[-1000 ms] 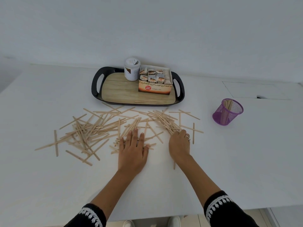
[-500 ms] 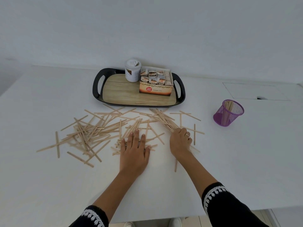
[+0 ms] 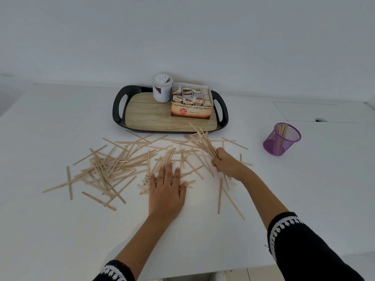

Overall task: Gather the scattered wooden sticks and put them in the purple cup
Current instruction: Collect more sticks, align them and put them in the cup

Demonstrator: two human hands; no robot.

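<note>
Many thin wooden sticks (image 3: 113, 167) lie scattered across the white table in front of the tray. My right hand (image 3: 227, 164) grips a bundle of sticks (image 3: 203, 141) that fans up and to the left, raised off the table. My left hand (image 3: 166, 189) lies flat with straight fingers, pressing on a few sticks beneath it. The purple mesh cup (image 3: 282, 141) stands to the right of my right hand and holds a few upright sticks.
A black-handled tray (image 3: 119, 110) with a wood-pattern base sits behind the sticks, carrying a white jar (image 3: 162, 90) and an open tea box (image 3: 191, 105). One stick lies on the tray. The table's front edge runs near my sleeves.
My right hand closed around a bundle of sticks and lifted it, shifting right. My left hand stayed flat in place.
</note>
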